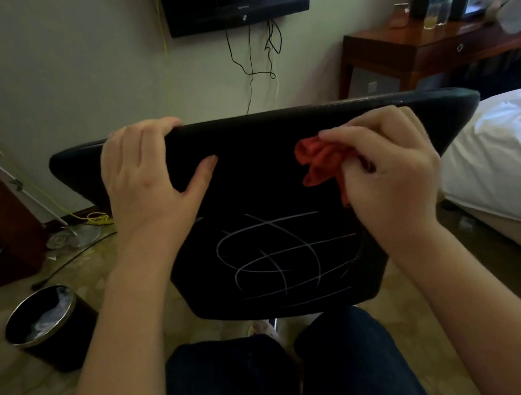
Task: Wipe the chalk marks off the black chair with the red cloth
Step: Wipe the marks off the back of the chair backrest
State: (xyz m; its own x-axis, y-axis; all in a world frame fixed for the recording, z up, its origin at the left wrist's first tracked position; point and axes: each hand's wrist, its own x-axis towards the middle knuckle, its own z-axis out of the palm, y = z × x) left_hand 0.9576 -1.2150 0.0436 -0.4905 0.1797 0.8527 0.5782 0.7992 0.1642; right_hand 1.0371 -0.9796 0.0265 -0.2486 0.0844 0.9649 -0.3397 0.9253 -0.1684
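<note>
**The chalk is not wiped off yet**

The black padded chair (254,149) fills the middle of the frame. The left hand (144,179) is at the upper left of the chair; its fingers curl over the top edge and its thumb lies on the near side, so it grips the chair. The right hand (389,167) is right of the middle; its fingers are bent tight around the scrunched red cloth (318,161), which pokes out to the left of the hand, just under the top edge. I cannot tell if the cloth touches the chair.

The white chalk marks (280,256) are lower down, in the lower middle of the chair; they are loops and crossing lines, and they all look sharp, with no smear. So I think the wiping has not really begun; the cloth is above the marks, and all the lines are left to rub off.

A round black bin (48,325) sits at the lower left; a white bed (506,161) is at the right.
</note>
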